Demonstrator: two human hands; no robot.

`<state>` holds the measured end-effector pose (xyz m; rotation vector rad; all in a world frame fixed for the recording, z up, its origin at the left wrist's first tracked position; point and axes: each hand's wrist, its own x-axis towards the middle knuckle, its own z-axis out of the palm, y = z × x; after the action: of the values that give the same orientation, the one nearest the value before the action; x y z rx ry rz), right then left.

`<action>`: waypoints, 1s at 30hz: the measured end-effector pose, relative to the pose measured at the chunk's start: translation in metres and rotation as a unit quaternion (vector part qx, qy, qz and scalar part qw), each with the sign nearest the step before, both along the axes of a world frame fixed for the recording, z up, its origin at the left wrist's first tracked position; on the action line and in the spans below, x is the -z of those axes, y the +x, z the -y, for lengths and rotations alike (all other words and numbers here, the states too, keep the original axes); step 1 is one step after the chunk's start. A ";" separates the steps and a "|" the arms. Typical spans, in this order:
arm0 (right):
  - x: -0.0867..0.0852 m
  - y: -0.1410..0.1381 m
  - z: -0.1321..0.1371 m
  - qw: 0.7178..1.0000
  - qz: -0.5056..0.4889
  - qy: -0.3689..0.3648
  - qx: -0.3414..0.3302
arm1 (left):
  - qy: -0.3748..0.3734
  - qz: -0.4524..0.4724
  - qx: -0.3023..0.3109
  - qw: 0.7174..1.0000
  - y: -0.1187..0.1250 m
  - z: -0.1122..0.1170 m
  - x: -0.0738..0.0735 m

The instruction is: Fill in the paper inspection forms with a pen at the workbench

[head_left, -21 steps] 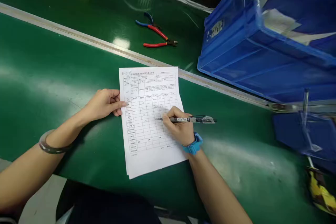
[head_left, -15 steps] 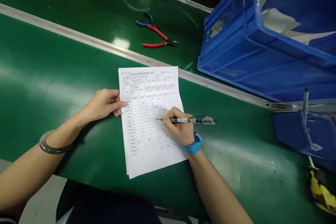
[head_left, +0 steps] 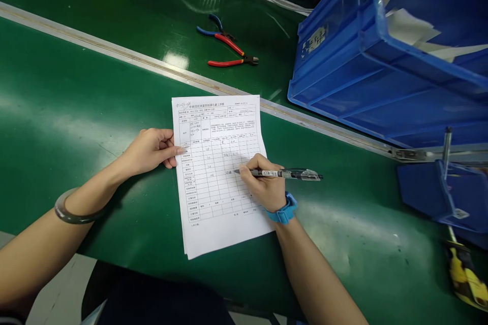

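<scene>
Several spaces on the printed form (head_left: 213, 183) are carrying handwriting: its top corner, an upper box and scattered cells in the middle columns. Many cells are showing blank, notably the lower rows left of the right hand (head_left: 265, 183). That hand is gripping a pen (head_left: 290, 174), whose tip is pointing at a handwritten entry; paper contact I cannot tell. The left hand (head_left: 154, 150) is resting its thumb over the form's near edge, fingers curling alongside; whether they are pinching I cannot tell. Between both hands, the form is lying on the bench (head_left: 343, 244). Beyond them, red-handled cutters (head_left: 246, 59) are lying idle.
</scene>
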<state>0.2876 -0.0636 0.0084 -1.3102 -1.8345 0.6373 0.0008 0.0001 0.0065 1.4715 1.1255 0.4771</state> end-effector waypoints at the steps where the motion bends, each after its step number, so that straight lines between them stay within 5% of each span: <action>1: 0.000 0.000 0.000 1.000 0.000 0.000 -0.001 | 0.001 0.000 -0.001 1.000 0.000 0.000 0.000; 18: -0.001 -0.002 0.001 1.000 -0.003 -0.004 -0.008 | -0.007 -0.002 -0.002 1.000 0.000 0.000 -0.001; 27: 0.003 0.006 -0.002 0.985 -0.148 -0.038 0.076 | -0.007 -0.005 0.000 1.000 0.000 0.000 0.002; 30: 0.001 0.009 -0.004 0.985 -0.130 -0.039 0.109 | -0.009 -0.007 -0.001 1.000 0.000 0.000 0.003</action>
<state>0.2967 -0.0598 0.0077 -1.3851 -1.4467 0.7292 0.0009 -0.0001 0.0034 1.4600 1.1395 0.4582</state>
